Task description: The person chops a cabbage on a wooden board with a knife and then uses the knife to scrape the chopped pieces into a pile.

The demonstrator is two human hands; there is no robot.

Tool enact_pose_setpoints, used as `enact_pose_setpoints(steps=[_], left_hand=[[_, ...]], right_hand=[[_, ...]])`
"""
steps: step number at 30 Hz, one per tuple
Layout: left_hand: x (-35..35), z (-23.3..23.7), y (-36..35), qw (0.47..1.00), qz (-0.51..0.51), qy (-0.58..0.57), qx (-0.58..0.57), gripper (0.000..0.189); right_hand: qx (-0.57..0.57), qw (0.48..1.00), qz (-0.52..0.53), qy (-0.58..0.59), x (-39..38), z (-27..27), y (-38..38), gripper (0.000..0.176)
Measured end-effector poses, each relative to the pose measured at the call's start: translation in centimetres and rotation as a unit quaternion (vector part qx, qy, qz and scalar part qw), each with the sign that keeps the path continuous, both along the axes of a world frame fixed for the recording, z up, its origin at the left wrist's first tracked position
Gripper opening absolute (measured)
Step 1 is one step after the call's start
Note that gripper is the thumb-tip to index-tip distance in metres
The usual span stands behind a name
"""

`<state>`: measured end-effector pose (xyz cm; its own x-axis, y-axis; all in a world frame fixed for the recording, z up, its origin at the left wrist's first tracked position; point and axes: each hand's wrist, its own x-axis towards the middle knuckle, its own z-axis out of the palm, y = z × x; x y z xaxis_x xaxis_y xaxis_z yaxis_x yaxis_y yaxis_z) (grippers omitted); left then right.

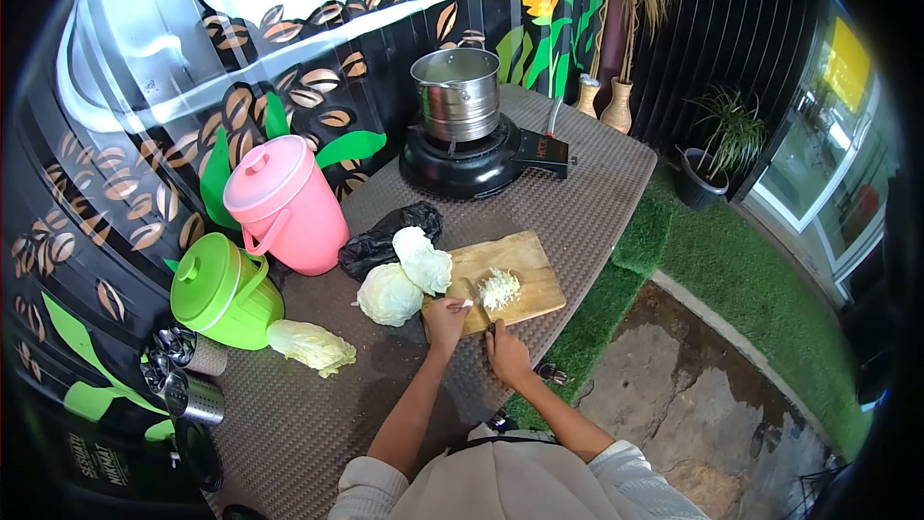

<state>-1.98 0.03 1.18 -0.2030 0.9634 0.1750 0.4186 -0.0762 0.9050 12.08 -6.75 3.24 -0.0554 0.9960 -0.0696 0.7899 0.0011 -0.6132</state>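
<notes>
On the wooden cutting board (531, 274) lies a small heap of shredded cabbage (500, 289). My right hand (508, 354) is closed around the handle of a knife (486, 306), at the board's near edge. Its blade points away from me, just left of the heap. My left hand (445, 325) pinches a small pale piece of cabbage (469, 302) beside the blade; the fingers partly cover it. Left of the board sit a pale cabbage head (390, 296) and a second cabbage piece (423, 260), touching each other. A black plastic bag (377, 245) is crumpled behind them.
A steel pot (456, 101) stands on a black portable stove (458, 166) at the back. Left are a pink lidded jug (294, 207), a green lidded jug (226, 294), a napa cabbage (310, 347) and a metal utensil holder (195, 399). The table's edge (616, 236) runs along the right.
</notes>
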Motion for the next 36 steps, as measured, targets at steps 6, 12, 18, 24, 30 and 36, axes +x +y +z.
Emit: enact_pose_setpoints(steps=[6, 12, 18, 24, 30, 36], left_hand=[[0.2, 1.2, 0.3, 0.998, 0.008, 0.042, -0.035, 0.014], [1.0, -1.1, 0.4, 0.998, 0.021, -0.026, 0.056, 0.015], [1.6, -1.6, 0.1, 0.994, 0.048, -0.009, 0.094, 0.015], [1.4, -1.6, -0.2, 0.994, 0.046, -0.011, 0.096, 0.014], [1.4, -1.6, -0.2, 0.994, 0.046, 0.0, 0.095, 0.013], [1.3, -1.4, -0.2, 0.994, 0.032, -0.001, 0.109, 0.011]], right_hand=[[0.005, 1.0, 0.012, 0.0, 0.2, 0.0, 0.2, 0.026], [-0.01, 1.0, 0.016, 0.009, 0.1, 0.1, 0.7, 0.026], [-0.047, 0.998, 0.04, 0.003, 0.6, 1.2, 1.9, 0.027], [-0.088, 0.996, 0.033, -0.003, -0.5, 1.2, 2.4, 0.026], [-0.067, 0.996, 0.051, -0.039, -0.6, 1.4, 4.4, 0.022], [-0.059, 0.996, 0.03, -0.056, -1.7, 1.8, 3.2, 0.022]])
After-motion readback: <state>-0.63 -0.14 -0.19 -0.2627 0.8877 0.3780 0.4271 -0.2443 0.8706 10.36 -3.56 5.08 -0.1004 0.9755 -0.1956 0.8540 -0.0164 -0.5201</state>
